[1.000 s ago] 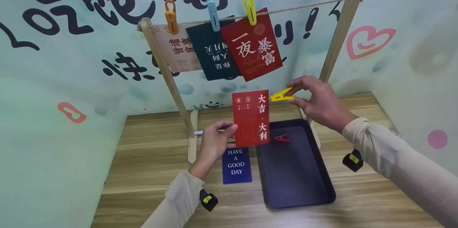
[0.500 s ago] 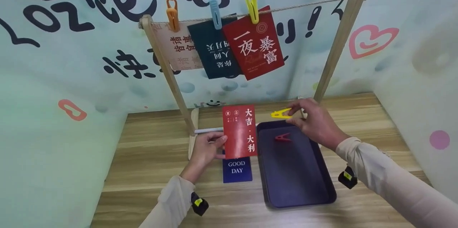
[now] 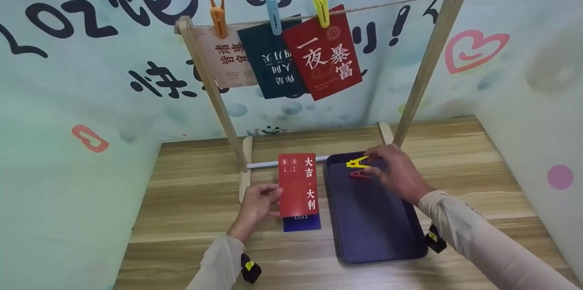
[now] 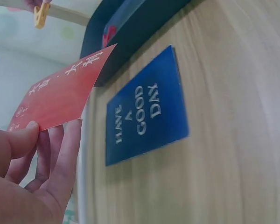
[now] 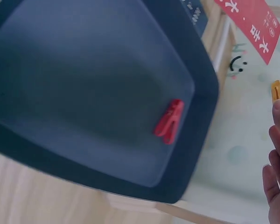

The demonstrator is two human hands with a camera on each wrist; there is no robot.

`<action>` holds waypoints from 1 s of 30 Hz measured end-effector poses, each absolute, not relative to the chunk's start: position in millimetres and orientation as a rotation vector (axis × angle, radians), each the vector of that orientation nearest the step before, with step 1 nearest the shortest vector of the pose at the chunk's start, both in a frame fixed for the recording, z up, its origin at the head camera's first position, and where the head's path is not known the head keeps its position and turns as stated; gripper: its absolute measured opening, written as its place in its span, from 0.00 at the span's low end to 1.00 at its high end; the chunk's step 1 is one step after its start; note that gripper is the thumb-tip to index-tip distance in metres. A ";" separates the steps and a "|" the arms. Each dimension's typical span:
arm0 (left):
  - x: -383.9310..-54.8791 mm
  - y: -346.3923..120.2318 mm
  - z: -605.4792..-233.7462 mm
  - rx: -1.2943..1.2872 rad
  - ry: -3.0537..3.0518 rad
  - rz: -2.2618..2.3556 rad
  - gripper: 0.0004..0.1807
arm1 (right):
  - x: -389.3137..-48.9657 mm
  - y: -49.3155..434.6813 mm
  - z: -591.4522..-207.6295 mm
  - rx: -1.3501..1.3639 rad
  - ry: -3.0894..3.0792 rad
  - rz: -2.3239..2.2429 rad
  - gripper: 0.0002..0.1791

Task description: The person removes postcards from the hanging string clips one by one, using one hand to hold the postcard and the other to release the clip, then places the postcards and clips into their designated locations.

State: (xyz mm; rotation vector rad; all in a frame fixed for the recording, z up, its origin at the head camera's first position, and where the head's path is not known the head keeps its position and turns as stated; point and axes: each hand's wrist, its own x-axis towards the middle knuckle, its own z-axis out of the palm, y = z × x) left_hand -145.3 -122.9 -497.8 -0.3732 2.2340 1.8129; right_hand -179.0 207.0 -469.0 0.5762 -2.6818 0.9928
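A red card with white characters is pinched at its left edge by my left hand, thumb on its face and fingers behind. In the head view it covers most of a blue card; the left wrist view shows that "HAVE A GOOD DAY" card lying flat on the table, apart from the red one. Between thumb and fingertips my right hand holds a yellow clothespin above the dark tray. A red clothespin lies inside the tray.
Behind stands a wooden frame with a rope. Orange, light blue and yellow-green clothespins hold a pink card, a dark green card and a red card there. A white rod joins the frame's feet.
Both hands have come down from below the rope toward the table, still holding the red card and yellow clothespin. The red card has also shifted left and now hides more of the blue card.
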 end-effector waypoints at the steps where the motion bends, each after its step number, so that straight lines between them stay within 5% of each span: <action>1: -144.6 -123.3 -500.4 -0.381 2.236 1.802 0.14 | -178.9 207.2 -473.5 0.571 -2.677 0.979 0.18; 30: -127.8 -124.5 -548.3 -0.387 2.119 1.766 0.14 | -171.8 211.6 -550.9 0.395 -2.836 0.739 0.15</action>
